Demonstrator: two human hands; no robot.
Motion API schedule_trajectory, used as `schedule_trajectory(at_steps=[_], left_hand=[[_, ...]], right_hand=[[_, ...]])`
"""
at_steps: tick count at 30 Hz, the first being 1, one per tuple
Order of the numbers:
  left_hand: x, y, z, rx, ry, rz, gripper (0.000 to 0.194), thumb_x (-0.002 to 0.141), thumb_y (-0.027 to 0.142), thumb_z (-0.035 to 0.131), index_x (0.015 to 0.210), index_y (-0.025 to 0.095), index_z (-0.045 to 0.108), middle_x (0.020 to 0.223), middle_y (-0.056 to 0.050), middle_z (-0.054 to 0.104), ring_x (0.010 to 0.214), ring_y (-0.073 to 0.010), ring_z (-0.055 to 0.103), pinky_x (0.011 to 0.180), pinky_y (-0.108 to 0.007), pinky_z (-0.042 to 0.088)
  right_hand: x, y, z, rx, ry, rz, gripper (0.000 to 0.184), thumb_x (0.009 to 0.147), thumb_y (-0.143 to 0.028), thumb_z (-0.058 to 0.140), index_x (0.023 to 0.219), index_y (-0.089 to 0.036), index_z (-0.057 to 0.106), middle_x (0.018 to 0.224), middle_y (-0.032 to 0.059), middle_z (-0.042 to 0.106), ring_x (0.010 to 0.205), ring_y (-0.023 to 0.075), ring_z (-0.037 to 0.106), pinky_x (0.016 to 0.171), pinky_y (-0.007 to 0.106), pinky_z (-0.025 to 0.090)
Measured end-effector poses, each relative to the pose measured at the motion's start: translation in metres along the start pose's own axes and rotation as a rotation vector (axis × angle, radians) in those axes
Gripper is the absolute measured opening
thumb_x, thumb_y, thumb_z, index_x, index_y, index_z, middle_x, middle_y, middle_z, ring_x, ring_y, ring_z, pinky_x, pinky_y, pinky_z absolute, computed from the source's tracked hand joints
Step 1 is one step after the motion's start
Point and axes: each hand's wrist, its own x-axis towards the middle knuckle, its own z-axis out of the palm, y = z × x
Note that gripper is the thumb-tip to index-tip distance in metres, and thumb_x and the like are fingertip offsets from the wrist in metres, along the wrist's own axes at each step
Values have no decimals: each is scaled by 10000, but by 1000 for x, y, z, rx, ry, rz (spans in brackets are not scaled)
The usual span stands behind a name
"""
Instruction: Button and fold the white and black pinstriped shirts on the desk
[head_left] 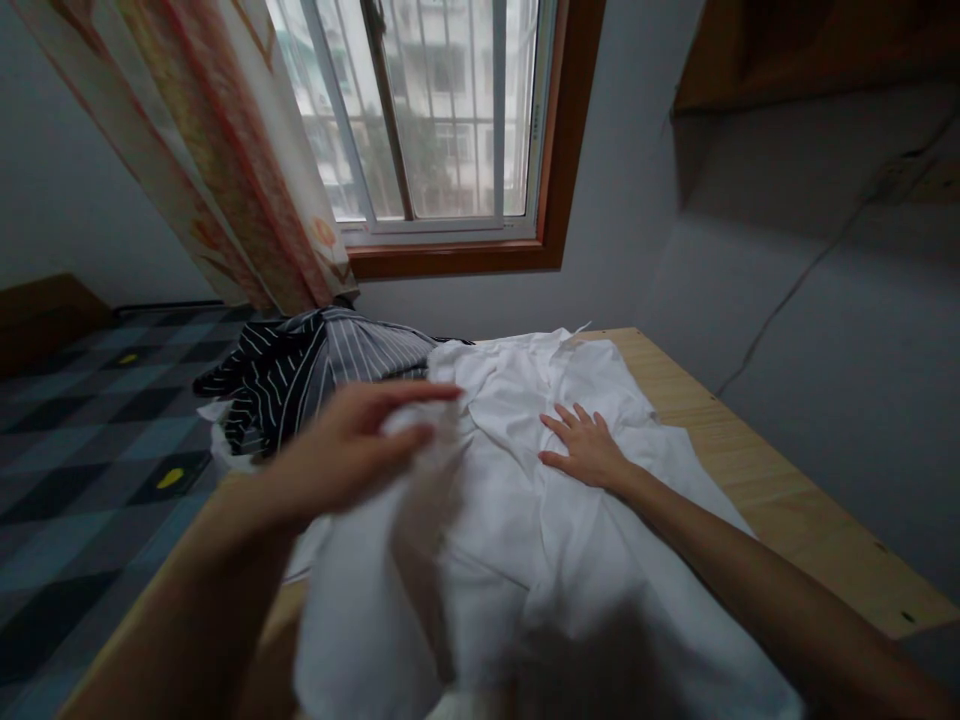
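A white garment (517, 580), rumpled with folds and seams, is spread over a wooden board (694, 435). My right hand (585, 447) lies flat on its middle, fingers spread. My left hand (367, 435), blurred by motion, is over the garment's left side, with its thumb and straight fingers apart. White cloth shows between and below them. A flap of the garment stands raised under this hand, its edge smeared and a shadowed fold beside it. Whether the left fingertips touch the flap is hard to see.
Black and grey striped clothing (352, 345) is heaped at the board's back left. A bed with a checked sheet (75, 490) stands on the left. Behind are a patterned curtain (225, 150) and a barred window (435, 120). A wooden shelf (817, 60) juts out at upper right.
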Motion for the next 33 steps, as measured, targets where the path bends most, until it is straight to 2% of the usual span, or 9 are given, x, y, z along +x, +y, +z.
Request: schedule_trajectory(at_steps=[3,5,7,11,15,18,24,28,33], left_hand=[[-13,28,98,42,-613,433,490,784,213,579,1273,236,596,1041,-66,717,896,-207,683,777,-305,532],[-24,27,152,122,-794,490,554,779,244,603,1329,230,539,865,-59,728,812,-248,699,683,-320,535],[-34,19,184,183,-844,517,624,767,263,605,1379,241,488,832,-72,726,777,-290,705,636,-346,530],[-42,13,187,130,-864,535,655,833,270,536,1468,248,376,1016,-110,726,879,-312,705,700,-388,544],[-33,11,157,-161,-1046,619,663,821,285,616,1449,202,418,1214,-98,663,1051,-250,655,879,-335,519],[-9,-14,136,-336,-900,498,452,849,316,600,1283,192,597,1128,-77,695,955,-196,663,850,-296,516],[81,-112,119,-237,39,-3,396,869,169,465,1243,143,592,1179,-120,653,1005,-190,624,872,-312,493],[133,-138,125,48,112,-124,421,733,128,593,1152,93,612,1126,-146,654,1029,-235,605,902,-324,461],[167,-118,152,-99,157,-283,91,635,177,693,698,174,628,945,-123,682,1069,-332,598,902,-376,432]], right_hand=[[3,10,4,141,52,4,496,948,-518,420,1335,-243,564,1479,75,441,1384,337,332,1103,539,269],[8,19,3,287,77,29,461,993,-440,310,1199,-217,658,1364,66,568,1316,275,447,1094,468,325],[14,22,-1,423,62,85,548,1014,-435,202,1115,-208,690,1226,69,660,1185,235,571,1032,410,410],[32,3,-14,388,139,203,574,948,-589,368,1290,-180,581,1281,112,616,1175,263,572,1006,399,432],[44,-34,-17,165,179,-37,719,877,-611,520,1468,-226,384,1532,109,345,1404,334,288,1123,499,260],[44,-48,-9,82,1,-160,620,928,-603,424,1470,-304,377,1556,57,309,1420,343,249,1124,568,201],[35,-36,0,45,-38,-119,652,939,-611,382,1498,-278,326,1576,68,255,1425,341,245,1133,578,183],[27,-27,-2,80,-34,-137,665,942,-605,386,1502,-251,318,1576,75,254,1431,311,243,1145,544,188],[23,-25,0,109,-14,-154,665,936,-595,419,1492,-237,344,1567,91,273,1434,308,239,1149,528,183]])
